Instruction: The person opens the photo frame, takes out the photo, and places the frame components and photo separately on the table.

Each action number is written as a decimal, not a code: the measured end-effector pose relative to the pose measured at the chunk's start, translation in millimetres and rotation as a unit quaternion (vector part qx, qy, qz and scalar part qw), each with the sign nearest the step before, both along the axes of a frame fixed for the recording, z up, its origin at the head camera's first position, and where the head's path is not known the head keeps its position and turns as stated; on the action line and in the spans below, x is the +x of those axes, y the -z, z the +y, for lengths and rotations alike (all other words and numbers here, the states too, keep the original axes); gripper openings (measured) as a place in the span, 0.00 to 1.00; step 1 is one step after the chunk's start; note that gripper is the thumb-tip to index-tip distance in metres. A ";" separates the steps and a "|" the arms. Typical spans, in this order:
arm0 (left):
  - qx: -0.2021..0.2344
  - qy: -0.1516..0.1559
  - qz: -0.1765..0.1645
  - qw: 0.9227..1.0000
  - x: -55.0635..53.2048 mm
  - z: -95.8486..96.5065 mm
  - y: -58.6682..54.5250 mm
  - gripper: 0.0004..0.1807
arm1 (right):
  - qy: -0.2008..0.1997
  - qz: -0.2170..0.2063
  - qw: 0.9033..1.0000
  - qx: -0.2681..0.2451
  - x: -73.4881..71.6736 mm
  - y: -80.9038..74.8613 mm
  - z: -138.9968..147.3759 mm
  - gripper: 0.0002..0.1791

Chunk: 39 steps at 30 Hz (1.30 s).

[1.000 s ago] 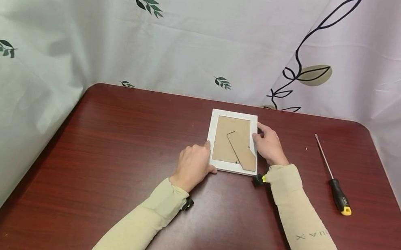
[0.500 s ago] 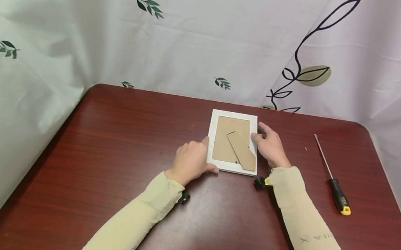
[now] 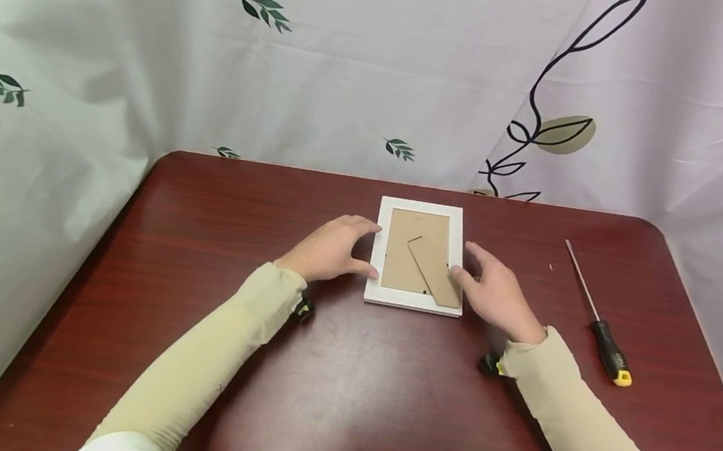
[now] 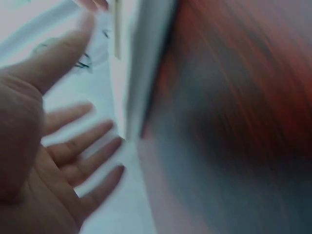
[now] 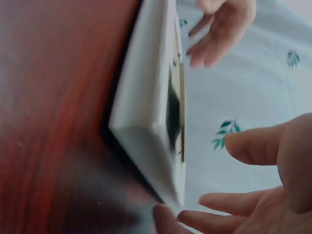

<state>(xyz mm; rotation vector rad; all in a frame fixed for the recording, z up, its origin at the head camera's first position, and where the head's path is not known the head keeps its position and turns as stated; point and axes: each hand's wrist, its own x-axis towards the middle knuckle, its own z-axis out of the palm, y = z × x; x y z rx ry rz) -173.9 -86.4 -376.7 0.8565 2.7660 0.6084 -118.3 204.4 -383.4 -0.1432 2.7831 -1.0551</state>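
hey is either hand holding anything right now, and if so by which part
Nothing is held: the left hand and right hand are open at either side of the picture frame, which lies back-up on the table.

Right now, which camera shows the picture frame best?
The head view: the picture frame shows nearly whole, brown back up. The left wrist view has a blurred part; the right wrist's, a slanted corner.

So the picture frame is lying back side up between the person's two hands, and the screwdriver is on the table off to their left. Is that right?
Not quite: the screwdriver lies off to the person's right, as the head view shows. The picture frame does lie back side up between the left hand and right hand.
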 end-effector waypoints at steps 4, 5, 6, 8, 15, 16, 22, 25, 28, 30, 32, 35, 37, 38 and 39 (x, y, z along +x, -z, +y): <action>-0.001 0.024 -0.007 1.000 -19.9 -5.0 6.7 0.46 | -0.034 0.009 0.999 0.035 14.9 -1.5 -4.8 0.38; -0.004 0.024 -0.011 1.000 -24.4 -4.9 6.9 0.46 | -0.040 0.007 0.998 0.041 18.4 -1.5 -6.2 0.39; -0.007 0.025 -0.014 1.000 -28.8 -4.4 6.8 0.46 | -0.046 0.008 0.998 0.046 21.7 -1.3 -7.5 0.41; -0.018 0.031 -0.017 0.999 -37.2 -2.2 5.6 0.46 | -0.057 0.014 0.997 0.056 28.0 -0.4 -10.3 0.44; -0.044 0.056 -0.047 0.996 -62.5 7.1 -0.4 0.55 | -0.074 0.076 0.990 0.092 47.2 7.5 -21.6 0.45; -0.047 0.060 -0.052 0.996 -65.6 8.2 -0.9 0.57 | -0.073 0.088 0.988 0.101 49.2 8.3 -23.6 0.44; -0.071 0.108 -0.079 0.989 -80.7 17.4 -10.1 0.58 | -0.063 0.128 0.981 0.134 55.8 10.4 -31.2 0.39; -0.093 0.129 -0.094 0.983 -84.9 23.3 -17.0 0.55 | -0.067 0.130 0.980 0.136 56.0 11.0 -32.3 0.37; -0.131 0.135 -0.102 0.977 -87.8 27.8 -21.1 0.53 | -0.068 0.138 0.978 0.138 55.1 12.4 -32.8 0.37; -0.151 0.132 -0.104 0.974 -89.0 30.5 -21.9 0.53 | -0.066 0.145 0.977 0.145 54.6 13.3 -32.9 0.37; -0.168 0.126 -0.104 0.972 -89.6 32.8 -21.8 0.54 | -0.063 0.149 0.975 0.155 54.7 14.4 -32.8 0.37; -0.182 0.121 -0.095 0.971 -88.9 37.5 -22.9 0.54 | -0.061 0.152 0.971 0.172 55.0 16.0 -32.4 0.38; -0.196 0.126 -0.086 0.969 -87.5 41.8 -25.1 0.54 | -0.059 0.155 0.969 0.182 54.6 17.2 -31.9 0.37; -0.205 0.130 -0.081 0.967 -86.6 44.5 -26.6 0.54 | -0.056 0.158 0.968 0.185 54.2 17.8 -31.6 0.36; -0.215 0.135 -0.075 0.964 -85.7 47.3 -28.1 0.54 | -0.053 0.162 0.967 0.187 53.6 18.2 -31.3 0.36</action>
